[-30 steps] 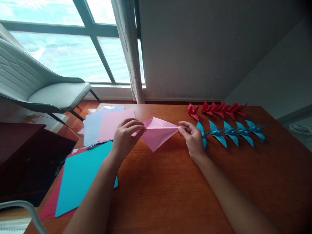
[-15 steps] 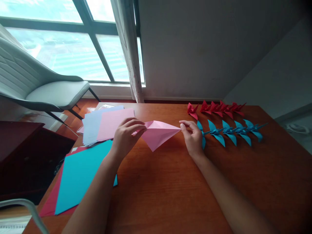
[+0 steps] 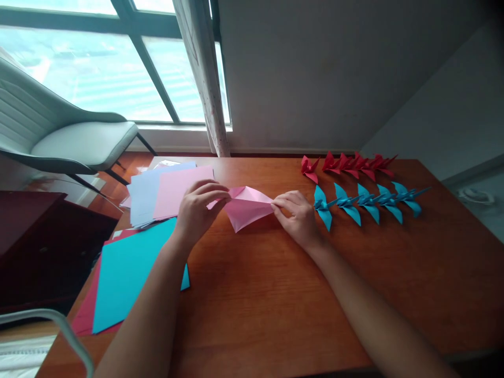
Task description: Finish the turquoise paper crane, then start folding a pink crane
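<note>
Between my two hands a folded piece of pink paper (image 3: 249,210) is held over the wooden table, creased across its length, with one corner pointing down toward me. My left hand (image 3: 201,207) pinches its left end between thumb and fingers. At the right tip, my right hand (image 3: 295,215) pinches the paper with its fingers closed. Right of that hand lies a row of blue origami cranes (image 3: 346,203), the nearest one just past my knuckles. Behind them runs a row of red origami cranes (image 3: 354,165).
Pink sheets (image 3: 173,197) and pale blue sheets (image 3: 144,197) are stacked on the table's left side. Nearer me, a bright blue sheet (image 3: 129,278) overlaps red paper (image 3: 85,312). A grey chair (image 3: 82,142) stands by the window, beyond the table's left edge.
My right hand has moved left and now grips the pink paper's right tip more fully. The paper bends more, its lower corner shifted left. The camera view has tilted slightly.
</note>
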Demonstrator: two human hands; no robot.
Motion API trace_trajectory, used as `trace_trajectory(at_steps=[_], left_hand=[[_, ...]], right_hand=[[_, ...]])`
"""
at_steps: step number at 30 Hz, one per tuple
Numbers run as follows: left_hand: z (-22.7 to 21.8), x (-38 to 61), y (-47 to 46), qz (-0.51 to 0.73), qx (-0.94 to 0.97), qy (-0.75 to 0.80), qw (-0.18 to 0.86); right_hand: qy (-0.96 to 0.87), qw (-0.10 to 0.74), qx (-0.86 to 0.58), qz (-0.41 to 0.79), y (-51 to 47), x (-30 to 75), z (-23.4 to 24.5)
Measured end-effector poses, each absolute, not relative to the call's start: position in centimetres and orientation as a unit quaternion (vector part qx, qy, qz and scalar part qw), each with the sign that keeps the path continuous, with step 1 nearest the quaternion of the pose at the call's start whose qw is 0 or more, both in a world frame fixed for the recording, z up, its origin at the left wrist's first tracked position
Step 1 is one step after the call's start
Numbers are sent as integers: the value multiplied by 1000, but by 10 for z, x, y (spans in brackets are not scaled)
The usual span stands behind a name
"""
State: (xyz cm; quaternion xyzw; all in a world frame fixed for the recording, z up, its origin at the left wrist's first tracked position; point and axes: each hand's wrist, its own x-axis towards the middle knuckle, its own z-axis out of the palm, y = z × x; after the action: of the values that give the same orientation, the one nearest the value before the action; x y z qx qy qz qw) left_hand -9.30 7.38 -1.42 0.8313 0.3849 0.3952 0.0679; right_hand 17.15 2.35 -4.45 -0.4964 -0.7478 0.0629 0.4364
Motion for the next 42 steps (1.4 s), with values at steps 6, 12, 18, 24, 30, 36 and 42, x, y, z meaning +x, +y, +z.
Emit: trace_trajectory(at_steps=[6,12,18,24,30,36,42], left_hand=[[-11,-101,77,390,819,416,68],[-11,-102,77,388,820,415,73],[-10,-102,76,425,790,434,86],[-15,-87,68,422,769,447,173],[-21,-76,64,422,731,481,237],[-26,-76,66,445,607,550,362],[-21,-69,60,463,479,513,542]], right_hand=[[-709,447,-537,96,25,171,-43],[-649,500,-562,117,26,171,-45],[-502,579,-560,317,28,172,-47],[-504,552,-498,440,24,167,-43],[-465,571,-541,406,30,166,-48],[-459,577,-538,409,32,170,-50],[-449,583,-539,411,33,171,-51]])
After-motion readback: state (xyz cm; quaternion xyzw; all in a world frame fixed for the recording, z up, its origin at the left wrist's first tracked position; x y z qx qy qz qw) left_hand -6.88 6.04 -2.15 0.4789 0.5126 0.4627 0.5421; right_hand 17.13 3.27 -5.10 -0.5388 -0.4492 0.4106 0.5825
